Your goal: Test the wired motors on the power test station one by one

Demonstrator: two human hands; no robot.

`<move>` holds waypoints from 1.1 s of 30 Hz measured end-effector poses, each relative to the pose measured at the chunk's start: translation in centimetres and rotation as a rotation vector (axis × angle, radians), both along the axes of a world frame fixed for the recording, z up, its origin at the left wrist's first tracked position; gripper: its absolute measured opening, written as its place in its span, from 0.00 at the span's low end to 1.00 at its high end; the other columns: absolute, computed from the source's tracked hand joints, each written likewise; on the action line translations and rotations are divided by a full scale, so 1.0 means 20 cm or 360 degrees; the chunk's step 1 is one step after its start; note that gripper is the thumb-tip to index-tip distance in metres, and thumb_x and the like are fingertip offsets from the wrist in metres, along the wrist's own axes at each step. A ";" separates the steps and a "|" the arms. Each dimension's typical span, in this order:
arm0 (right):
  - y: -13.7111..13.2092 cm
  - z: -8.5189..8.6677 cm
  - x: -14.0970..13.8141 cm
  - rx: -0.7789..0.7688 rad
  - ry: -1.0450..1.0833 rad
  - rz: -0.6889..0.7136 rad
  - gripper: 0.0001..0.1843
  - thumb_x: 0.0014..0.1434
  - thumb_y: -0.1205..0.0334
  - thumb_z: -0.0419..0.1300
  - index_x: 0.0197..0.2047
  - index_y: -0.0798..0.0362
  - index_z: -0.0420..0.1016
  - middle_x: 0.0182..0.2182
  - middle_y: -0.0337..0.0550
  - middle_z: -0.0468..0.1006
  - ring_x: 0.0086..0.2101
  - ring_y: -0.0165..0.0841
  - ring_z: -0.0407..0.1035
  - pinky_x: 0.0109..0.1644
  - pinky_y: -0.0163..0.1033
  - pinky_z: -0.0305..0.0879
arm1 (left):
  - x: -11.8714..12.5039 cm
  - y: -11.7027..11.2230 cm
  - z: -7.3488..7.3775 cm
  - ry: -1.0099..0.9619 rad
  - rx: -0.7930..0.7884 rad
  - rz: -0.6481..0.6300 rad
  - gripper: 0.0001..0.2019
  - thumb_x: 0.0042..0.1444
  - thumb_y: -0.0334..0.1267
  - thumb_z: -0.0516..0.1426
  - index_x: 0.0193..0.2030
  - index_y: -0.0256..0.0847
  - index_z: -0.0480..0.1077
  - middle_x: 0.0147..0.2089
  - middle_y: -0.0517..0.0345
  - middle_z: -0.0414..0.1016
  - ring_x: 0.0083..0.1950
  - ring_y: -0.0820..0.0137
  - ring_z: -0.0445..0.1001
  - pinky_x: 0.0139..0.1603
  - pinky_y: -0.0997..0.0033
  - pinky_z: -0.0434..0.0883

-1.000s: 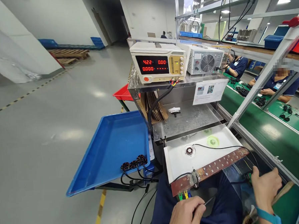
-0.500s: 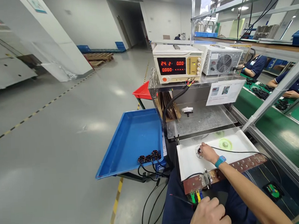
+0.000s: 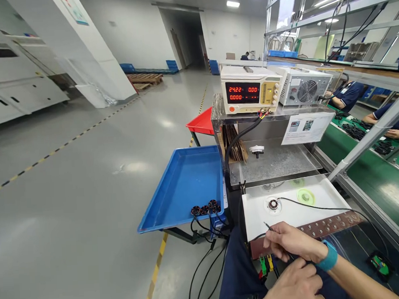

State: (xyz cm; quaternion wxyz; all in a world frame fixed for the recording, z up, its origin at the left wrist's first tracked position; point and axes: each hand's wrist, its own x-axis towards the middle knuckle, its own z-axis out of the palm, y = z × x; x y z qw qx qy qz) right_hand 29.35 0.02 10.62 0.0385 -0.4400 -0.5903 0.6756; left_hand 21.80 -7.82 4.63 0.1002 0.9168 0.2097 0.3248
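My right hand, with a teal band at the wrist, is pinched on a thin dark pointed stick over the front edge of the white board. Below it, my left hand is closed, its fingers curled near the right wrist; what it holds, if anything, is hidden. A small round motor sits in a pale ring on the board, its black cable running off to the right. Under my right hand lie green and yellow clips and a brown strip with metal studs.
A blue tray on the left holds several motors with cables hanging over its edge. Behind the board stands a power supply with red digits on a metal shelf. Co-workers' hands are at the green belt.
My right hand has left the motor, which now shows in the ring, and come back toward me to the board's front edge, near my left hand. The view has shifted slightly.
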 end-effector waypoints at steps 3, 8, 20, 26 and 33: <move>-0.06 0.06 0.08 0.0392 -0.0039 -0.0168 0.32 0.68 0.33 0.47 0.38 0.56 0.70 0.20 0.33 0.64 0.22 0.26 0.57 0.29 0.32 0.56 | -0.07 -0.02 -0.01 -0.0529 -0.0176 -0.0029 0.14 0.67 0.45 0.57 0.32 0.45 0.75 0.29 0.58 0.75 0.35 0.69 0.71 0.38 0.68 0.64; -0.17 0.12 0.13 0.0787 -0.0080 -0.0109 0.29 0.72 0.38 0.43 0.34 0.54 0.65 0.30 0.38 0.68 0.32 0.28 0.59 0.37 0.35 0.55 | -0.25 -0.02 0.09 -0.1454 -0.1124 0.0817 0.08 0.68 0.42 0.56 0.46 0.43 0.74 0.39 0.53 0.78 0.37 0.68 0.76 0.40 0.70 0.71; -0.39 0.08 0.11 0.0885 -0.0466 -0.0202 0.24 0.75 0.44 0.37 0.43 0.51 0.66 0.31 0.38 0.71 0.32 0.32 0.64 0.39 0.38 0.54 | -0.35 -0.02 0.18 -0.1857 -0.2456 0.0528 0.23 0.53 0.57 0.67 0.35 0.36 0.73 0.28 0.59 0.71 0.27 0.76 0.67 0.25 0.77 0.63; -0.41 0.03 0.10 0.0996 -0.0221 -0.0175 0.16 0.75 0.52 0.44 0.38 0.50 0.63 0.28 0.35 0.68 0.26 0.28 0.59 0.34 0.36 0.52 | -0.34 -0.05 0.18 -0.1991 -0.2809 0.0420 0.23 0.51 0.56 0.69 0.32 0.38 0.68 0.28 0.63 0.70 0.23 0.79 0.66 0.20 0.80 0.58; -0.47 -0.07 0.09 0.1103 -0.0172 -0.0351 0.16 0.74 0.55 0.47 0.35 0.51 0.63 0.27 0.36 0.67 0.27 0.27 0.58 0.34 0.35 0.53 | -0.34 -0.09 0.12 -0.2396 -0.3323 0.0283 0.26 0.38 0.42 0.78 0.39 0.38 0.72 0.28 0.67 0.70 0.23 0.83 0.66 0.20 0.84 0.58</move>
